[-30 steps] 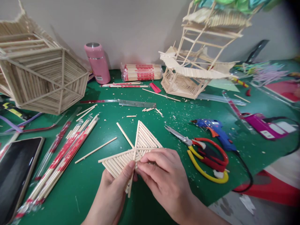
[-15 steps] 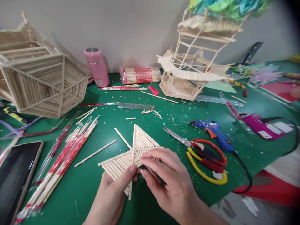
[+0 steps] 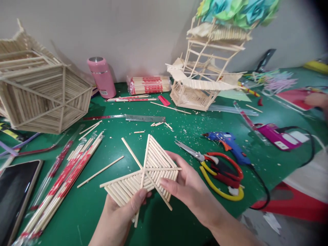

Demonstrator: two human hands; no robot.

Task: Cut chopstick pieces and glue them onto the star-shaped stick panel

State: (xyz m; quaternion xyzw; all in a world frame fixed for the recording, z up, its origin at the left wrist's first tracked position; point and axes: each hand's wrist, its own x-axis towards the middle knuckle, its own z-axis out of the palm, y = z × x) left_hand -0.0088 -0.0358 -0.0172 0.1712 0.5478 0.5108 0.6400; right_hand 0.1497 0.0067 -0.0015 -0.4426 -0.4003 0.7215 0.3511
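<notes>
Green tabletop [image 3: 66,222] is crowded. To the R, red/yellow-handled cutters [image 3: 205,158] lie nearest the R hand [image 3: 188,188], tips pointed up-L, w/ a blue glue gun [image 3: 228,140] just beyond & a magenta power strip [image 3: 278,136] farther R. To the L, a loose stick [image 3: 100,172] lies near the panel's L end; past it are wrapped sticks [image 3: 65,179] & a dark-screened phone [image 3: 19,198]. At the back, a pink bottle [image 3: 102,78], a stick bundle [image 3: 150,85] & a clear strip [image 3: 145,118] are seen btwn a large stick basket [image 3: 51,99] & a stick tower [image 3: 194,85] topped w/ green-blue paper. Another person's hand [image 3: 317,100] is partly seen at far R. The stick panel [image 3: 151,160] is held over the near-centre of the tabletop, btwn both hands. Its long axis is set roughly L-R, L end lower & nearer the wearer; its peak is pointed away, & a bare stick end sticks out up-L, another down-R, a third twd the wearer. Panel is gripped at its near edge by the L hand [image 3: 123,212], thumb on top; its R side is gripped by the R hand, thumb over the face, other fingers mostly hidden behind.
</notes>
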